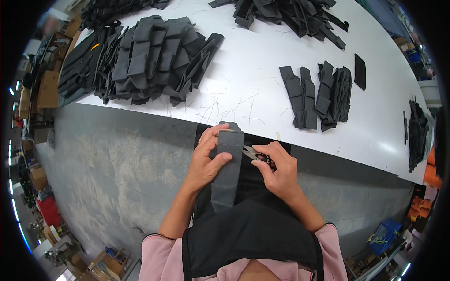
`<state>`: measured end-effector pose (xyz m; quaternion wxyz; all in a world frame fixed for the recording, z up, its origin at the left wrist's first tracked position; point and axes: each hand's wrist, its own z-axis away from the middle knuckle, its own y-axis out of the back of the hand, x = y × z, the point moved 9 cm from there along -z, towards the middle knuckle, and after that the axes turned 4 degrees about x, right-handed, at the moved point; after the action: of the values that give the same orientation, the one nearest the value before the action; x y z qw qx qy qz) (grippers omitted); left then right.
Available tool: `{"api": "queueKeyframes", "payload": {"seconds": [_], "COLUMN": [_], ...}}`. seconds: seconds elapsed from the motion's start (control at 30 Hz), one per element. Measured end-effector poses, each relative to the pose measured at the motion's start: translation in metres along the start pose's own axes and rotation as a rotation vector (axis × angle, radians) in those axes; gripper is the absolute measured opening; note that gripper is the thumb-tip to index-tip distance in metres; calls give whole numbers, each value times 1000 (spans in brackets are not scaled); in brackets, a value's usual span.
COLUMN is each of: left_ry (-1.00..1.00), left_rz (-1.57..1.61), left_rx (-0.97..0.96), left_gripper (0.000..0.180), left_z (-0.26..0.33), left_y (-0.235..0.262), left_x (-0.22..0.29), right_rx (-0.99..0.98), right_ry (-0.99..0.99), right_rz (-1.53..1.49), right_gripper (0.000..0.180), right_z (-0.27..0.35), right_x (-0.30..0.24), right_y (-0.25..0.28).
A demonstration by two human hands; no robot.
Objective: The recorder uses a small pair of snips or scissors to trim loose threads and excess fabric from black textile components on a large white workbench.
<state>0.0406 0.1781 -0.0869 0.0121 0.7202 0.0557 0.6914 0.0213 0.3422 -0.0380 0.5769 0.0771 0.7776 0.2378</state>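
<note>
My left hand [211, 157] grips a long dark grey sewn fabric strip [226, 180], its thumb across the front and its fingers behind and along the left edge. The strip hangs over my black apron [253, 229], with stitch lines near its lower end and across its upper part. In my right hand [279, 166] are small thread snips [255, 154], closed in between thumb and fingers. The two blades point left and stand slightly apart, with their tips at the strip's right edge. Whether a thread lies between them is too small to tell.
A white table [262, 56] lies beyond my hands, loose threads [220, 105] scattered near its edge. A big heap of dark fabric strips [159, 56] is at left, another pile [286, 16] at the back, a smaller group [335, 93] at right. One flat black piece [359, 71] lies apart.
</note>
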Motion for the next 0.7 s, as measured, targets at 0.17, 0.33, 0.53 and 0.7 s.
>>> {"api": "queueKeyframes", "payload": {"seconds": [0.17,0.33,0.53,0.7], "left_ry": [-3,20,33,12], "left_rz": [-11,-20,-54,-140], "left_rx": [-7,-31,-77,-105], "left_gripper": [41,44,55,61], "left_z": [0,3,-1,0], "left_y": [0,-1,-4,-4], "left_x": [-1,-6,-1,-3], "right_rx": [18,92,36,47], "right_ry": [64,55,83,55], "right_rz": [58,37,60,96], "right_gripper": [23,24,25,27], "right_z": [-1,3,0,3], "right_x": [0,1,3,-9], "right_y": [1,9,7,15]}}
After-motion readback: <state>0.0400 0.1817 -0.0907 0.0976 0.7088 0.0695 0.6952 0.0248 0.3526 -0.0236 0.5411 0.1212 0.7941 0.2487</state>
